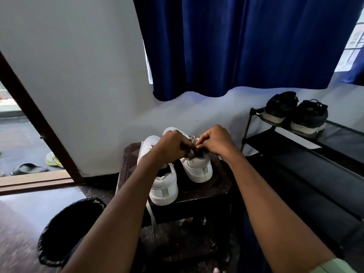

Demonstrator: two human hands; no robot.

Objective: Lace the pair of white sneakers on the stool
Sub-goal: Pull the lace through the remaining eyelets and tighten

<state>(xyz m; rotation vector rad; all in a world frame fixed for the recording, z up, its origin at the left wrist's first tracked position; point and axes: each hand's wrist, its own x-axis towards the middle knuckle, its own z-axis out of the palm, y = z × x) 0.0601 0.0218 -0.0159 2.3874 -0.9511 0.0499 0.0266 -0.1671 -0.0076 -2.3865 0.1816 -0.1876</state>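
Observation:
Two white sneakers stand side by side on a dark brown stool [220, 186], heels toward me. The left sneaker [164, 186] sits nearer, and a loose white lace [150, 213] hangs from it over the stool's front edge. Over the tongue of the right sneaker [199, 168], my left hand [171, 147] and my right hand [215, 141] meet, both pinching its white lace [194, 139]. The hands hide most of that shoe's eyelets.
A black-lined waste bin [65, 229] stands on the floor at the stool's left. A black shoe rack [307, 154] on the right carries a pair of black shoes [295, 113]. A blue curtain [246, 46] hangs behind. An open doorway [19, 146] at left shows footwear on the floor.

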